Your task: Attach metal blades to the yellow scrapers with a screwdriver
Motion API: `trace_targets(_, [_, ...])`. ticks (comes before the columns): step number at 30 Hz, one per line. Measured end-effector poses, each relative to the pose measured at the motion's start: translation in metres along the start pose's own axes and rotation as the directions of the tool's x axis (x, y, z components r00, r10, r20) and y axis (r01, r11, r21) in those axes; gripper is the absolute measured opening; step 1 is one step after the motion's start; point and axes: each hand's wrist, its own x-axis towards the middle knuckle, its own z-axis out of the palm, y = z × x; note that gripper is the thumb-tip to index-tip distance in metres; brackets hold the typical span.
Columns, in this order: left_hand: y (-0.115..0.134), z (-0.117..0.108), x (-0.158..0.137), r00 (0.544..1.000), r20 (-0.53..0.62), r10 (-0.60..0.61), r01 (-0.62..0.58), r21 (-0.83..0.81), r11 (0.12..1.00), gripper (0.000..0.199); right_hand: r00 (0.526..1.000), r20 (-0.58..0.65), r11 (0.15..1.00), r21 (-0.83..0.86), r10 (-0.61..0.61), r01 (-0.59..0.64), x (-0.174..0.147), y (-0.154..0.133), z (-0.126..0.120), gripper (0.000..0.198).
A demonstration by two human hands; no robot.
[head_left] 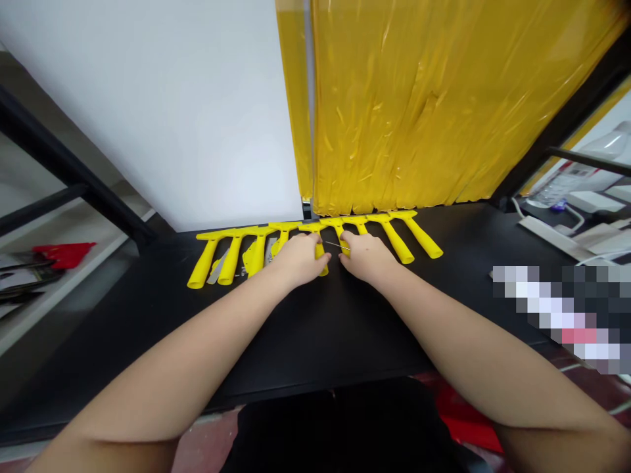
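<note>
while both hands work close together, all eyes are on the yellow t-shaped handle (323, 270) partly under the left hand (300, 258), lying on the black tabletop (315, 335) in a row of matching handles (397, 242). the left fingers curl narrow over it, but whether they grip or merely steady it, i can't tell. across from it, the right hand (367, 255) appears to pinch a slim metal rod (336, 246), its free end pointing towards the left hand! looks like a lining-up step, probably bringing rod to handle; the next move would call for a firm left hold and a straight, careful feed.
</note>
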Motion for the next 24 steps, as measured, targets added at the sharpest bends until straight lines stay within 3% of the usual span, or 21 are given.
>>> trace_targets(5, [0.001, 0.002, -0.025, 0.996, 0.064, 0.055, -0.057, 0.026, 0.998, 0.051, 0.999, 0.039, 1.0, 0.018, 0.015, -0.016, 0.0, -0.001, -0.003, 0.04])
trace_targets(24, [-0.003, 0.016, -0.023, 0.995, 0.028, 0.094, -0.096, 0.088, 0.991, 0.057, 0.999, 0.043, 1.0, 0.022, -0.014, 0.013, 0.0, -0.002, 0.002, 0.043])
